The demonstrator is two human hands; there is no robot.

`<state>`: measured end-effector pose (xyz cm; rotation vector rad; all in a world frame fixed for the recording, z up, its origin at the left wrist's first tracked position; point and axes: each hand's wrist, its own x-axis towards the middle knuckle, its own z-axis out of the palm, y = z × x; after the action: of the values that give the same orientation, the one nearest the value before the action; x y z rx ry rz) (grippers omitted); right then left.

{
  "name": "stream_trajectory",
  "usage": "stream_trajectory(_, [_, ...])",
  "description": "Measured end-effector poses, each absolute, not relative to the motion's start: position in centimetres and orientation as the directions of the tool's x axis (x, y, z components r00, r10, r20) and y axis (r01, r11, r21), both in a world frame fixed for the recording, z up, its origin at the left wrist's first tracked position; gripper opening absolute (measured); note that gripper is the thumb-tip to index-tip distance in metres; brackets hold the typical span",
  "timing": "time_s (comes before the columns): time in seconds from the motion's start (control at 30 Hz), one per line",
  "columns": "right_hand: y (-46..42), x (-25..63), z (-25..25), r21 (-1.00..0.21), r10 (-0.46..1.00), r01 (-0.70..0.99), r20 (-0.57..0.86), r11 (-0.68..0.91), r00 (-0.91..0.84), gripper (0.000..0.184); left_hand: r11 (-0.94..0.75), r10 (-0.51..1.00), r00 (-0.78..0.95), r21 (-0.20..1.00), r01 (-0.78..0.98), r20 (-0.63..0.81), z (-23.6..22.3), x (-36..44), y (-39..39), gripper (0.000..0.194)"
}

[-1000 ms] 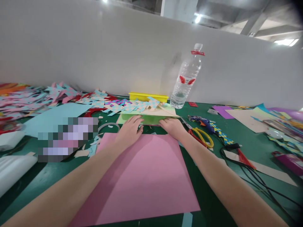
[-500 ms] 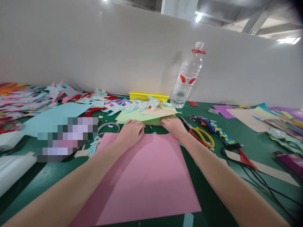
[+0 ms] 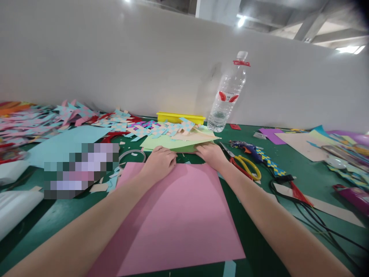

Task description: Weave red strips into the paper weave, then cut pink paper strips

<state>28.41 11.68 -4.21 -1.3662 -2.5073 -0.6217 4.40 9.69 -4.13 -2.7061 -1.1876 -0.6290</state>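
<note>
A large pink paper sheet (image 3: 184, 215) lies flat in front of me, under my forearms. At its far edge my left hand (image 3: 160, 161) rests with its fingers curled in; what is in them is hidden. Beyond it are light green paper sheets (image 3: 157, 143), slightly fanned, with their near edge raised on the right. My right hand (image 3: 212, 154) is closed at that raised edge, its fingers partly tucked beneath the upper sheet. Woven paper pieces (image 3: 167, 129) in blue and cream lie on top of the green sheets.
Yellow-and-red-handled scissors (image 3: 245, 165) lie right of my right hand, near a blue glue gun (image 3: 249, 150) and black cables (image 3: 311, 215). Behind stand a water bottle (image 3: 227, 98) and a yellow tray (image 3: 181, 117). A tape roll (image 3: 132, 153) and blue sheet (image 3: 69, 140) lie left.
</note>
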Motion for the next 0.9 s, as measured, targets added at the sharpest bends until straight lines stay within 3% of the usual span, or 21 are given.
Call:
stream_trajectory(0.5, [11.79, 28.18, -4.26, 0.296, 0.747, 0.855, 0.418, 0.426, -0.517, 0.021, -0.686, 0.672, 0.603, 0.053, 0.726, 0.43, -4.07, 4.77, 9.48, 0.028])
stream_trajectory(0.9, [12.54, 27.9, -4.67, 0.262, 0.703, 0.879, 0.529, 0.398, -0.476, 0.029, -0.648, 0.705, 0.551, 0.088, 0.756, 0.447, -5.01, 4.96, 9.89, 0.035])
